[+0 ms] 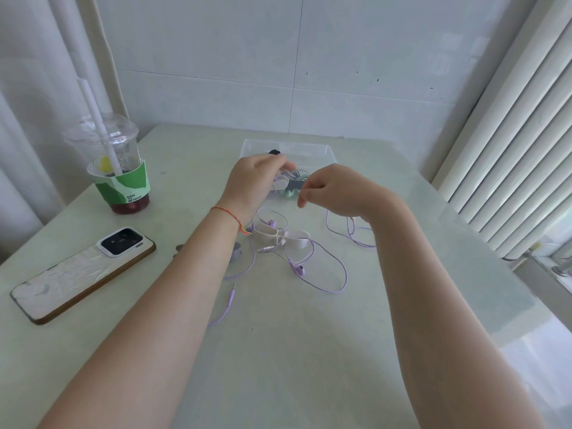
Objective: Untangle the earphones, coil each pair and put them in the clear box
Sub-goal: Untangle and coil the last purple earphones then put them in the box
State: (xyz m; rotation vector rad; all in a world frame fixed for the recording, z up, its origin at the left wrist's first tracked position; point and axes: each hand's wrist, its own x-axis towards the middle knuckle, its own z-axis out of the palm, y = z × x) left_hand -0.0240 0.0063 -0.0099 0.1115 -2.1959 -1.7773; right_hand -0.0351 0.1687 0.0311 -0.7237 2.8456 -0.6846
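We see both hands over the clear plastic box (pixel 322 149): left hand (pixel 252 181) curled, its hold unclear; right hand (pixel 332 190) pinching a thin cord; below them, tangled lilac wired earphones (pixel 299 269).

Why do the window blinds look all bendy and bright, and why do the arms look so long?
In the head view, the wide-angle lens bows the window blinds near the edge and stretches the arms toward the bottom; daylight from that side washes out the table corner at lower right; the left hand and right hand look slightly soft, as do the purple earphones.
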